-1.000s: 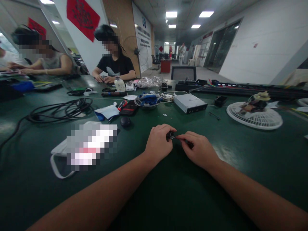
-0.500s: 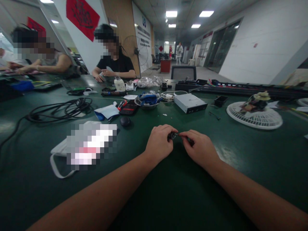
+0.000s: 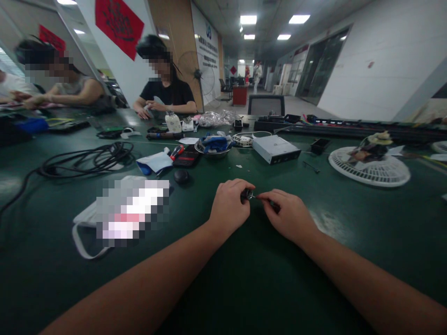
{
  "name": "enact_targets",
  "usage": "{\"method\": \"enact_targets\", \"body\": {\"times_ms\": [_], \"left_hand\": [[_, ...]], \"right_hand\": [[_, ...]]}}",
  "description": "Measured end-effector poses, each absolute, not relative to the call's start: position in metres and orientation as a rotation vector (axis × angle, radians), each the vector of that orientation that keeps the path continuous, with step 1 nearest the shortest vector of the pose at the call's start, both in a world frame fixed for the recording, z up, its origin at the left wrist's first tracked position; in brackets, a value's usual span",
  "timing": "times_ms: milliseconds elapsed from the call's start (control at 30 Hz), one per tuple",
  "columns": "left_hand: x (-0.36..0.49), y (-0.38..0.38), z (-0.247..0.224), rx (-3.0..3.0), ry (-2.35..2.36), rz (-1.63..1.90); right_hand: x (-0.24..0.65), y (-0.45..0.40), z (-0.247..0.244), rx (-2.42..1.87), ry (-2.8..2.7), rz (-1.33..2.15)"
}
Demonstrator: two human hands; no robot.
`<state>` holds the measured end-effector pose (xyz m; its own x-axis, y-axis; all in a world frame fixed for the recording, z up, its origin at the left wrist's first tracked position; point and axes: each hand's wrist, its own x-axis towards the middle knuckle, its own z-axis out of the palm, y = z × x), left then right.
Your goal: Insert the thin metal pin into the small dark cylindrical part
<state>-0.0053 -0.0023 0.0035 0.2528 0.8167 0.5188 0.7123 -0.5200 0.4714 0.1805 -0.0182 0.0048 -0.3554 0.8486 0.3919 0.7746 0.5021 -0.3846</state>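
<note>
Over the green table (image 3: 223, 279), my left hand (image 3: 230, 204) is closed around a small dark round part (image 3: 247, 194) with a shiny metal end. Most of that part is hidden by my fingers, so its kind is not clear. A thin metal pin (image 3: 253, 197) spans the small gap from this end to the fingertips of my right hand (image 3: 286, 211). My right thumb and forefinger are pinched together at the pin's outer end. Both hands are close together, with the forearms reaching in from the lower corners.
Beyond my hands are a black mouse (image 3: 181, 176), a metal bowl (image 3: 213, 151) with blue cloth and a silver disc drive (image 3: 276, 148). A white fan grille (image 3: 369, 166) lies right. Coiled black cable (image 3: 87, 160) and a face mask (image 3: 87, 214) lie left. Co-workers sit across the table.
My left hand and the dark part have shifted slightly left. The gap between the hands is a little wider, and more of the pin shows.
</note>
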Motion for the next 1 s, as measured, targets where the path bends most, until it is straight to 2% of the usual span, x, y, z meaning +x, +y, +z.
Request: {"method": "enact_targets", "body": {"times_ms": [100,267,433,600,1000], "left_hand": [[-0.0051,-0.0018,0.0019,2.401,1.408,1.097],[-0.0049,-0.0023,0.0018,2.403,1.412,1.097],[-0.0051,-0.0033,0.0039,2.403,1.408,1.083],[-0.0047,-0.0028,0.0034,2.407,1.390,1.077],[-0.0039,-0.0031,0.0033,2.427,1.386,1.076]], "right_hand": [[0.1807,-0.0187,0.0043,-1.243,-2.248,0.203],[0.1804,-0.0178,0.0037,-1.343,-2.130,0.131],[0.1807,-0.0174,0.0043,-1.218,-2.224,0.220],[0.1800,-0.0172,0.0025,-1.351,-2.147,0.140],[0.1783,-0.0179,0.0037,-1.359,-2.171,0.149]]}}
